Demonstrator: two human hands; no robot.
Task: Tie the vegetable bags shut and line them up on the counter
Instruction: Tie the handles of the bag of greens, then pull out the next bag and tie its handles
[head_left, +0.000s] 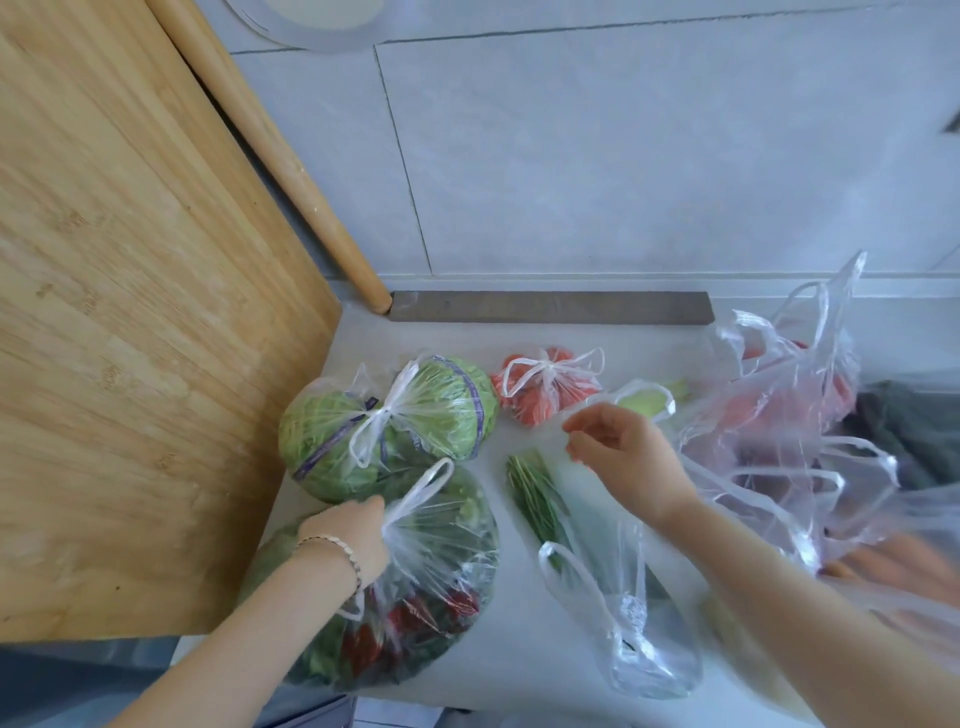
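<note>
We see the left hand (349, 530) clamped on the gathered neck of a clear bag of leafy greens and red peppers (415, 587) at the counter's near left. The right hand (623, 457) hovers open-fingered above an untied bag of green stalks (587, 551). Behind lie a knotted cabbage bag (395, 421) and a knotted tomato bag (545, 384); loose bags (789, 410) pile at right. No writing is readable.

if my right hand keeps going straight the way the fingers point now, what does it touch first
Probably the tied bag of red vegetables. The right hand points up and left with fingers loosely open, and that bag lies just beyond the fingertips. Height above the counter is unclear.
</note>
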